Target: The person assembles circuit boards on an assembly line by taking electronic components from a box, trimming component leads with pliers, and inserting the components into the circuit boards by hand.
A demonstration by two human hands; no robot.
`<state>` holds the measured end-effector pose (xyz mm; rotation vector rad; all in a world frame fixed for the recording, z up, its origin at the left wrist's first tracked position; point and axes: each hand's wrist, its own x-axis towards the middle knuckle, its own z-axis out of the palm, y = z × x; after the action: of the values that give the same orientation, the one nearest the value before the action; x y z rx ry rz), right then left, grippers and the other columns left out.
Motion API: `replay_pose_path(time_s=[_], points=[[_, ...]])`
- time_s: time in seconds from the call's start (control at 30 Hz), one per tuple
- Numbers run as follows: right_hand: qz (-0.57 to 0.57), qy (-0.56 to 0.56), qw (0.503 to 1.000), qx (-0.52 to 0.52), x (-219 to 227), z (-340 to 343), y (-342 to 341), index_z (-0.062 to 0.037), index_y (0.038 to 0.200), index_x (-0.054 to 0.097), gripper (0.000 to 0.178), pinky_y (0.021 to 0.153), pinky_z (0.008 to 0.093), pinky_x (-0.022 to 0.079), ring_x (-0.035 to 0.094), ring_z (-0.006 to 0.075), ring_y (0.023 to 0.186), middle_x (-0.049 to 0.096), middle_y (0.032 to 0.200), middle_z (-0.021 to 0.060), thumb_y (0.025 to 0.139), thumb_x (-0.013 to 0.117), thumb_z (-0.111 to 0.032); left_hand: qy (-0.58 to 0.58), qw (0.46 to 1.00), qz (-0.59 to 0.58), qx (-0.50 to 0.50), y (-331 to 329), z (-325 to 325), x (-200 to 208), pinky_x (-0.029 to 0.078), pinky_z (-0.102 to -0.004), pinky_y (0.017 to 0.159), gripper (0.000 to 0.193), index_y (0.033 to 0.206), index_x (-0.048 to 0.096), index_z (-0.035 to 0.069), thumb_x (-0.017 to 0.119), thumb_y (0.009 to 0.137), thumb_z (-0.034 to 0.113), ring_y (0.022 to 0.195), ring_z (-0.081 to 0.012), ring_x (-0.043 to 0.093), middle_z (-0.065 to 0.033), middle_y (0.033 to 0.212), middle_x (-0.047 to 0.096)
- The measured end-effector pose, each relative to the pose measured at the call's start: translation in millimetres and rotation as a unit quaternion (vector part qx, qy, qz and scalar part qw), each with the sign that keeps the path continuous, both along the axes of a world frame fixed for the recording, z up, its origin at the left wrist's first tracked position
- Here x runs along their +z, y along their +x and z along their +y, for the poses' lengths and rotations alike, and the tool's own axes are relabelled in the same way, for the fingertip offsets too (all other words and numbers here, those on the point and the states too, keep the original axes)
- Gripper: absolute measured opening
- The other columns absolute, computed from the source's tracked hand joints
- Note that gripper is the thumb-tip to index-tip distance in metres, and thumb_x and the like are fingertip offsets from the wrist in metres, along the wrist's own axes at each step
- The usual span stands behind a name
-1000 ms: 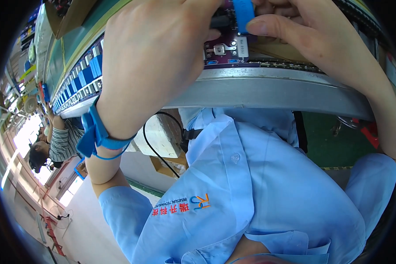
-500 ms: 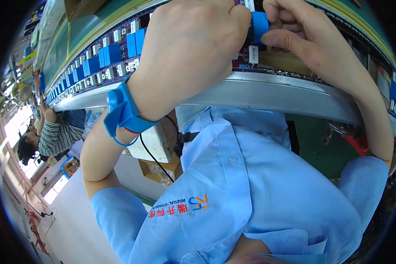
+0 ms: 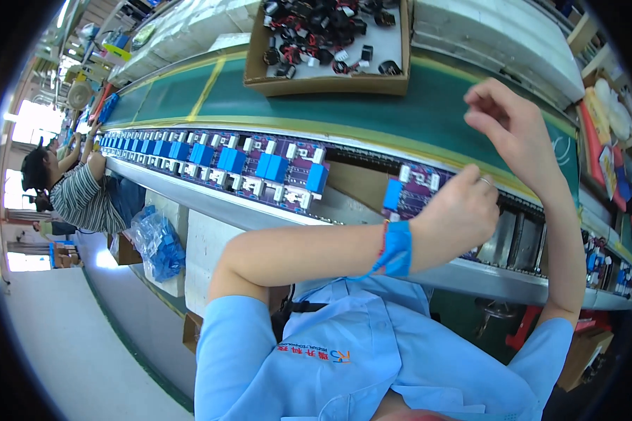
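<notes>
The left hand [image 3: 463,210], blue strap [image 3: 399,249] at the wrist, was right over the action, fingers bent inward, and whether they gripped anything could not be told! The right hand [image 3: 514,126] was up and away, loosely curled, a gap between thumb and fingers, nothing visible in it. Under the left hand, partly covered by it, lay the purple circuit board [image 3: 416,199], its blue block [image 3: 393,194] showing just left of the knuckles; the right hand hung beyond it, well apart. And what a line-up on the conveyor: past a gap to the left, a long row of boards [image 3: 232,161] ran off along the metal rail [image 3: 207,201]! Behind stretched the green surface [image 3: 435,105], bearing a cardboard box [image 3: 326,85] of black parts [image 3: 316,35] with red wires. Further out, a bag [image 3: 163,245] of blue pieces sat low on the left, near a co-worker in striped sleeves [image 3: 84,193], bright windows [image 3: 38,123] beyond
</notes>
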<state>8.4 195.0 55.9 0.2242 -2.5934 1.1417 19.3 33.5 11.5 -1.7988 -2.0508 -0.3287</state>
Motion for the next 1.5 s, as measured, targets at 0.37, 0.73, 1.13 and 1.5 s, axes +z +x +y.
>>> replay_pose_path(time_s=[0.37, 0.73, 1.13, 1.5], points=[[0.094, 0.452, 0.885, 0.059, -25.4, -52.9, -167.8, -0.0081, 0.099, 0.065, 0.024, 0.086, 0.0436, 0.046, 0.061, 0.0301, 0.096, 0.064, 0.092, 0.0126, 0.074, 0.064, -0.007, 0.156, 0.978, -0.137, -0.02, -23.0, -44.9, 7.6, 0.035, -0.0448, 0.103, 0.024, 0.09, 0.062, 0.005, 0.066, 0.072, 0.02, 0.104, -0.026, 0.054, -0.011, 0.098, 0.057], [0.185, 0.035, 0.977, 0.103, 16.6, -25.7, -144.4, 0.0002, 0.097, 0.053, 0.018, 0.087, 0.0294, 0.044, 0.055, 0.0246, 0.095, 0.052, 0.104, 0.0102, 0.081, 0.056, 0.009, 0.303, 0.756, -0.579, 0.036, -78.5, -115.3, 12.9, 0.049, -0.0358, 0.083, 0.025, 0.105, 0.064, 0.002, 0.068, 0.084, 0.014, 0.092, -0.0208, 0.063, -0.0109, 0.095, 0.065], [0.287, 0.302, 0.843, 0.34, 20.0, -102.1, 14.3, 0.0034, 0.108, 0.06, 0.029, 0.088, 0.051, 0.05, 0.062, 0.0405, 0.089, 0.057, 0.11, 0.0229, 0.079, 0.064, 0.0, 0.285, 0.356, -0.872, -0.179, -95.8, -109.9, 16.7, 0.052, -0.0329, 0.062, 0.05, 0.108, 0.054, -0.001, 0.049, 0.099, 0.048, 0.068, -0.0199, 0.063, -0.0114, 0.075, 0.065], [0.003, 0.053, 0.992, 0.117, 16.6, -55.3, 31.5, -0.0004, 0.127, 0.054, 0.036, 0.092, 0.0291, 0.042, 0.054, 0.0193, 0.107, 0.053, 0.12, 0.0105, 0.096, 0.054, -0.019, 0.025, 0.772, -0.635, -0.002, -65.0, -72.2, 33.3, 0.053, -0.0411, 0.065, 0.057, 0.134, 0.024, -0.011, 0.044, 0.099, 0.03, 0.075, -0.0335, 0.067, -0.0231, 0.08, 0.063]])
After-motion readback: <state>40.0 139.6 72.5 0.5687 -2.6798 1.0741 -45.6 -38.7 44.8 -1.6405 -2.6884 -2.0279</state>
